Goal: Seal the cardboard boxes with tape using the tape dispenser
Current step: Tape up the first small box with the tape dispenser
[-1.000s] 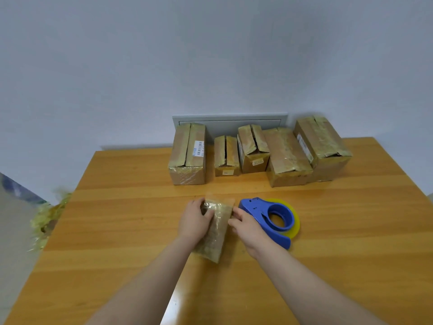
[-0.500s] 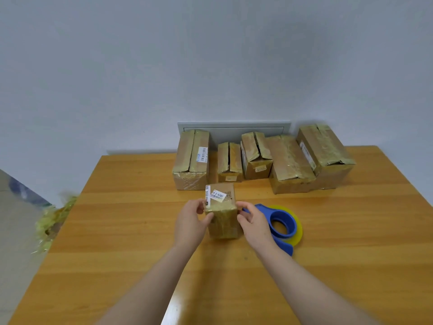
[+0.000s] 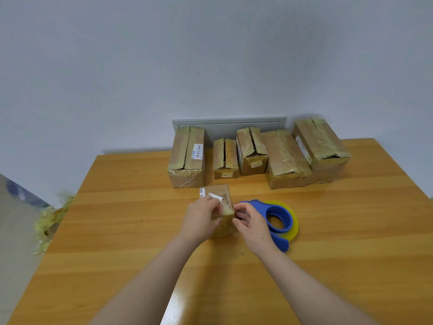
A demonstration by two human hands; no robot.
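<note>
A small cardboard box [image 3: 220, 195] with white labels and yellowish tape stands on the wooden table [image 3: 117, 231] in front of me. My left hand [image 3: 202, 219] grips its near left side, fingers curled over the front edge. My right hand [image 3: 251, 225] touches the box's right edge with its fingertips, fingers loosely bent. The blue tape dispenser [image 3: 276, 218] with a yellow tape roll lies flat just right of the box, partly under my right hand.
Several taped cardboard boxes [image 3: 187, 158] stand in a row along the table's far edge against a grey wall panel [image 3: 229, 124]. A heap of crumpled yellowish tape [image 3: 49, 221] lies off the table's left side.
The small box went from lying flat to standing on end and now sits lower on the table. My left hand has moved over its front edge; my right hand loosened to fingertips.
</note>
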